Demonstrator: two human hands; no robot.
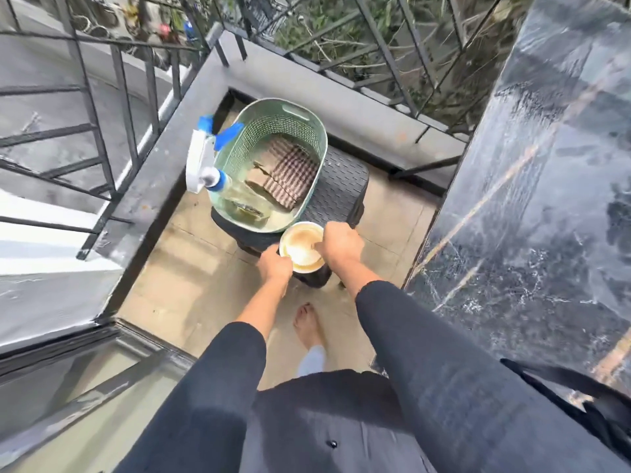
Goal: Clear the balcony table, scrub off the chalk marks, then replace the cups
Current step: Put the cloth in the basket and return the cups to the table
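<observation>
Dark sleeves (222,387) are seen nearest, and both hands reach forward from them. The left rim of the cups (302,249) is gripped by the left hand (275,268), and the right rim is pinched by the right hand (341,245). The cups are held upright between them, over the near edge of the table (341,186), just before the basket (273,131). Much of the tabletop is hidden under the basket, and the number of cups cannot be told.

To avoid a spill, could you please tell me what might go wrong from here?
The cups, held by the left hand and right hand at the table's near corner, could slip and fall to the floor. The spray bottle leaning out over the basket's rim might topple if bumped.
</observation>
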